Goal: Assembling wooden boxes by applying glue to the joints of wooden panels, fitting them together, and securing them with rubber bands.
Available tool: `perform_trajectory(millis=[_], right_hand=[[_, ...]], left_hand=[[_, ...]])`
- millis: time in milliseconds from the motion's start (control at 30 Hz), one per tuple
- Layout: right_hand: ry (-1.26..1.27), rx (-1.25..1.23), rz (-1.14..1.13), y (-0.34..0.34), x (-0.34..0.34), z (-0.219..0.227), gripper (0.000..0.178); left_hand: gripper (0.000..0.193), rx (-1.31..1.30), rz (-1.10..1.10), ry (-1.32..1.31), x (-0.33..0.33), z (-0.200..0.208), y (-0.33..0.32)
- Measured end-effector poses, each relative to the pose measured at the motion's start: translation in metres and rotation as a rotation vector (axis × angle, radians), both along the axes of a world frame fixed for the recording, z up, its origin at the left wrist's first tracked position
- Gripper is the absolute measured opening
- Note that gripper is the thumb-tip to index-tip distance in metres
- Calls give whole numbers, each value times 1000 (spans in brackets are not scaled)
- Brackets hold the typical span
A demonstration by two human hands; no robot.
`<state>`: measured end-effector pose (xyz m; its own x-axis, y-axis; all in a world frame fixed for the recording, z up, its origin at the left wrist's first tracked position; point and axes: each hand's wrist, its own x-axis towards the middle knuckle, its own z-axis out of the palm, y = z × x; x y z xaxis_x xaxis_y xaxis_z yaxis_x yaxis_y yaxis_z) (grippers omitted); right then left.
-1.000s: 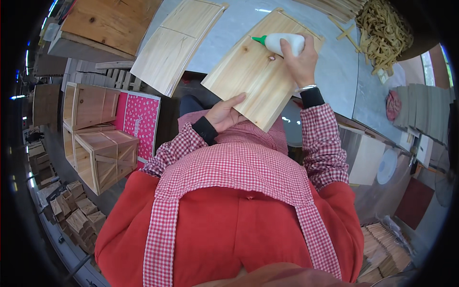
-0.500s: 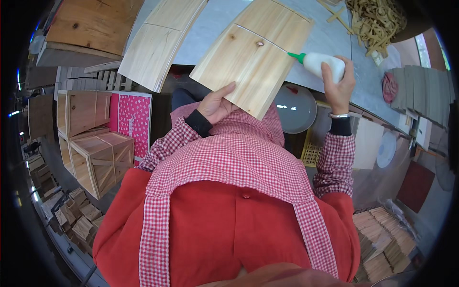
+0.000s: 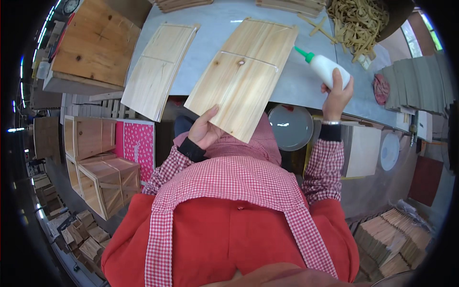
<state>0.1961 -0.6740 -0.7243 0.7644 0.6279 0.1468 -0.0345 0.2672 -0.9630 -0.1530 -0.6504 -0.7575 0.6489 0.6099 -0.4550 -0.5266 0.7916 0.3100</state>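
My left hand point(image 3: 204, 130) grips the near edge of a pale wooden panel point(image 3: 244, 76) made of two joined boards, which lies half on the grey table point(image 3: 215, 24) and sticks out over its front edge. My right hand point(image 3: 337, 93) holds a white glue bottle point(image 3: 323, 68) with a green nozzle, raised to the right of the panel and pointing up-left. The nozzle is off the wood.
A second wooden panel point(image 3: 158, 69) lies to the left on the table. A pile of wood shavings point(image 3: 358, 21) sits at the back right. Wooden crates point(image 3: 103, 179) and a pink box point(image 3: 138, 143) stand at the left, a grey round lid point(image 3: 289, 126) below the table, stacked slats point(image 3: 387, 237) at lower right.
My right hand has carried the glue bottle from over the panel off to the right. The panel has slid further onto the table; my left hand stays on its near edge.
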Motion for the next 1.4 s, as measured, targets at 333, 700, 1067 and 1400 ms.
perform_trajectory(millis=[333,700,1067,1400], right_hand=[[-172,-165,-209,71,30,2,34],[-171,-149,27,9,-10,22,33],[-315,-227,321,-58,-80,48,34],[-343,-182,309,-52,-89,47,36]], left_hand=[[52,16,-5,31,-2,-1,1],[51,35,45,0,0,7,7],[45,108,105,-99,4,2,48],[39,129,146,-97,6,6,59]])
